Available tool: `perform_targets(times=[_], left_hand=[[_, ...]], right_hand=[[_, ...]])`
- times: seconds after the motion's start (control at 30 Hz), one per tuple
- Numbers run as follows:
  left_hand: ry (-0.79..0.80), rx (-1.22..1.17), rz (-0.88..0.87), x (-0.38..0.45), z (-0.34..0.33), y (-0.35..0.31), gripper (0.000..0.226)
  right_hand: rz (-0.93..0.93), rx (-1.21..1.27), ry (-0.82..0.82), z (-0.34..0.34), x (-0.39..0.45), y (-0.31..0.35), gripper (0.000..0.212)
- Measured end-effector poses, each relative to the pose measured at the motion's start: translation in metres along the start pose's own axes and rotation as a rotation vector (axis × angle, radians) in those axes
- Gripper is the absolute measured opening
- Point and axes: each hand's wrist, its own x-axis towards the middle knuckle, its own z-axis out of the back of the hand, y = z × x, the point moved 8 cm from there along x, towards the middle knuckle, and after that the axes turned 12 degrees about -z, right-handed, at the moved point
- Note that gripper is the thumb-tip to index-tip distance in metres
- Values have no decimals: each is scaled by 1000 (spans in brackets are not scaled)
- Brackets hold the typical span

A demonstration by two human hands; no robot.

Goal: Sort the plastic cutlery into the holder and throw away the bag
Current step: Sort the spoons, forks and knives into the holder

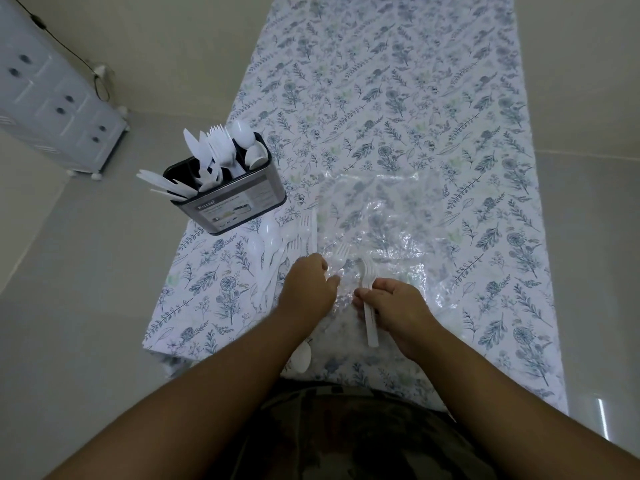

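- Nearest you, at the table's near edge, a lone white spoon [302, 356] lies partly hidden under your left forearm.
- Your right hand [398, 311] has its fingers curled round a small bunch of white forks [369, 299], tines pointing away from you and handles running back under your palm.
- Your left hand [308, 284] rests at the near left corner of the clear plastic bag [384, 220], fingers bent and touching the crinkled film; whether it pinches the film, you cannot tell.
- One fork [341, 256] lies just beyond your left fingertips, seen through the film, so it appears to be inside the bag.
- The bag itself lies flat and spread open on the table [485, 116], stretching away from both hands.
- Just left of the bag sits a loose pile of cutlery [277, 244]: spoons on the left, forks on the right, close to your left hand.
- Beyond that pile, at the table's left edge, stands the dark holder [230, 202] with a printed label. It holds knives on the left, forks in the middle and spoons on the right; some knives lean out over its left rim.
- Off the table, on the floor to the far left, stands a white drawer cabinet [55, 98].
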Motion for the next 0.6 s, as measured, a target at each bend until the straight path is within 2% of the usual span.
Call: perform_targets(times=[0.1,0.23,0.4,0.5,0.6], left_hand=[[107,119,56,5,-11,8,11],[162,87,55,1,-15,2,7],[88,-124,3,-16,-5,-6,5],[34,-262,-29,-23,-2,-9,23],[22,-401,-58,-30,0,-13,29]], right_hand=[[5,-16,0,-2,-2,-1,8],[28,-82,-38,0,0,0,7],[17,-68,-47,-3,0,1,13],[13,-76,-12,-11,-2,2,18],[7,-64,5,-17,-3,2,34]])
